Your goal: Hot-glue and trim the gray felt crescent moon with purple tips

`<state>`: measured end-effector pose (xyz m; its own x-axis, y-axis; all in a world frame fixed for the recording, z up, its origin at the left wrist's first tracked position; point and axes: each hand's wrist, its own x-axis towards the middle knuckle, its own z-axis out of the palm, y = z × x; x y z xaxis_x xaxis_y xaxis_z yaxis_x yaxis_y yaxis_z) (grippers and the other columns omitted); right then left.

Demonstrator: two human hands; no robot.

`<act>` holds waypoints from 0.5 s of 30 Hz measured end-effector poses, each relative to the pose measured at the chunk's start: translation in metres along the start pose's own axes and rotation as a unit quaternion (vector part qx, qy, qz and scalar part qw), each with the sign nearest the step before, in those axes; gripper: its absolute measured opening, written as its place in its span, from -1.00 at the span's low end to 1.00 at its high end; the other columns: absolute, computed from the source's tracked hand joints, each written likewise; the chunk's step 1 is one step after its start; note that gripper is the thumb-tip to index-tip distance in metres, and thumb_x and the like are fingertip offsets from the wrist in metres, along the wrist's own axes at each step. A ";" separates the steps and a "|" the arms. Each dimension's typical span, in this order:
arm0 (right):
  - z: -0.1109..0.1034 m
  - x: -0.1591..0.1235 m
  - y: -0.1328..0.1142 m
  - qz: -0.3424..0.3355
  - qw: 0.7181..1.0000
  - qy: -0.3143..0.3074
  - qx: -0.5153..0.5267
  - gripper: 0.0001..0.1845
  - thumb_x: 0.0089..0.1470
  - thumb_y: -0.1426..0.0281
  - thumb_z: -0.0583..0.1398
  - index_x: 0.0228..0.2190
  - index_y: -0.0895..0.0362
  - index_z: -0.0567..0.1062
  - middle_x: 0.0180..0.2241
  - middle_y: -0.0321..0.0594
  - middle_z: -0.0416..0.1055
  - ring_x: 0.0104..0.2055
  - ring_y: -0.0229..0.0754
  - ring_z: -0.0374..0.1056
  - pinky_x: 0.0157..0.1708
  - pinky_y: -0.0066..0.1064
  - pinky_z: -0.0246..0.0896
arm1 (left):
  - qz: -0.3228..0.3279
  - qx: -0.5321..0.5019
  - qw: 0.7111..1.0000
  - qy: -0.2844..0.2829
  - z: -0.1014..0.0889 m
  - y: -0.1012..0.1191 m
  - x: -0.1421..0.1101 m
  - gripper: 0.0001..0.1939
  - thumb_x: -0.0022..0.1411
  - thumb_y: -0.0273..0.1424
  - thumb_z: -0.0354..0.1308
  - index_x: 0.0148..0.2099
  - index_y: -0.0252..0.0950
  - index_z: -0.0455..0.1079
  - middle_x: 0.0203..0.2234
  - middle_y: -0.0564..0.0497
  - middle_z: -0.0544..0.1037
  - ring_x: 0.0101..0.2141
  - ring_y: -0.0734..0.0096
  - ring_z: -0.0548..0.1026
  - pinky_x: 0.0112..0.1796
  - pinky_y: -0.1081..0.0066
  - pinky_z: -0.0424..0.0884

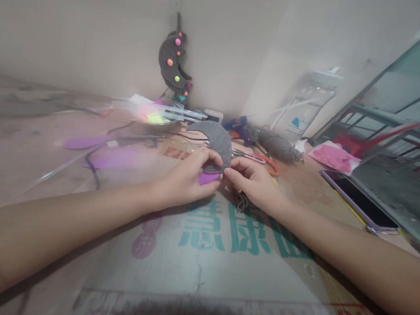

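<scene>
A crescent shape (221,138), mostly wound with grey yarn, stands tilted up in front of me; bare purple (208,178) shows at its lower end. My left hand (193,173) grips that lower end between thumb and curled fingers. Close against its right edge, my right hand (250,181) is closed in a pinch, seemingly on the grey yarn; the fingertips hide most of it. Loose loops of yarn (242,201) hang below the right hand.
Behind are a blue glue gun (241,130), a grey yarn bundle (280,147), orange-handled scissors (274,167) and a bowl (157,124). A phone (360,199) lies right. A decorated crescent (172,62) hangs on the wall. Purple pieces (85,142) lie left. Printed cardboard (169,272) covers the table.
</scene>
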<state>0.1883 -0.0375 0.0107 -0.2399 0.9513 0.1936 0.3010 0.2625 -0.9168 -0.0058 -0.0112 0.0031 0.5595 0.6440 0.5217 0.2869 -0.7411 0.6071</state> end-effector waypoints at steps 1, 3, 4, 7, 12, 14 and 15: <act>0.000 0.000 0.001 -0.005 1.000 -0.002 0.000 -0.74 0.09 0.21 0.22 -0.44 0.13 0.35 -0.59 -0.44 0.24 -0.59 -0.38 0.12 -0.61 -0.51 0.01 | 0.000 -0.001 1.000 -0.004 0.000 0.000 0.000 -0.75 0.17 -0.37 0.16 -0.10 -0.25 0.25 -0.18 -0.02 0.45 -0.16 0.32 0.43 -0.10 0.32 0.36; -0.001 0.000 0.001 -0.016 1.000 -0.004 -0.006 -0.73 0.10 0.19 0.22 -0.43 0.12 0.35 -0.58 -0.43 0.25 -0.58 -0.37 0.12 -0.60 -0.50 0.02 | -0.006 -0.006 1.000 -0.002 -0.001 -0.001 0.000 -0.79 0.22 -0.33 0.14 -0.11 -0.25 0.26 -0.20 -0.02 0.45 -0.17 0.33 0.43 -0.11 0.32 0.36; -0.001 0.000 0.001 -0.023 1.000 -0.003 -0.016 -0.72 0.10 0.18 0.22 -0.43 0.13 0.37 -0.58 -0.42 0.25 -0.58 -0.36 0.12 -0.59 -0.50 0.02 | -0.011 -0.010 1.000 0.000 -0.001 -0.001 0.000 -0.81 0.24 -0.32 0.12 -0.12 -0.25 0.27 -0.22 -0.01 0.46 -0.18 0.34 0.43 -0.12 0.33 0.36; -0.004 0.000 0.000 -0.043 0.997 0.021 -0.062 -0.65 0.16 0.11 0.16 -0.45 0.14 0.44 -0.62 -0.40 0.22 -0.58 -0.34 0.11 -0.56 -0.47 0.03 | -0.023 -0.019 1.000 0.009 -0.002 -0.002 0.001 -0.86 0.27 -0.33 0.09 -0.14 -0.25 0.28 -0.23 -0.02 0.46 -0.19 0.34 0.43 -0.16 0.34 0.36; -0.009 0.003 0.002 -0.049 0.989 0.140 -0.015 -0.64 0.24 0.11 0.06 -0.23 0.13 0.47 -0.56 -0.38 0.22 -0.59 -0.34 0.10 -0.59 -0.47 0.04 | -0.039 -0.017 0.999 0.005 -0.002 -0.001 0.001 -0.85 0.26 -0.34 0.10 -0.13 -0.25 0.28 -0.21 -0.02 0.46 -0.19 0.34 0.42 -0.17 0.34 0.36; -0.010 0.005 0.005 -0.046 0.985 0.166 0.028 -0.73 0.20 0.16 0.12 -0.22 0.10 0.43 -0.51 -0.39 0.23 -0.60 -0.37 0.09 -0.61 -0.49 0.02 | -0.051 -0.014 0.999 0.009 -0.001 0.000 0.001 -0.83 0.25 -0.33 0.11 -0.13 -0.24 0.27 -0.20 -0.03 0.46 -0.18 0.32 0.42 -0.16 0.33 0.36; -0.011 0.006 0.007 -0.041 0.985 0.165 0.040 -0.77 0.18 0.19 0.14 -0.24 0.09 0.42 -0.50 -0.40 0.24 -0.61 -0.38 0.08 -0.62 -0.50 0.01 | -0.057 -0.012 0.998 0.014 -0.001 0.000 0.002 -0.83 0.25 -0.32 0.11 -0.13 -0.24 0.27 -0.19 -0.03 0.46 -0.17 0.32 0.42 -0.15 0.31 0.36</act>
<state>0.1987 -0.0282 0.0097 0.0573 0.9317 0.3586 0.2160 0.3391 -0.9156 -0.0058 -0.0096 0.0046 0.5029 0.7291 0.4643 0.3282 -0.6580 0.6778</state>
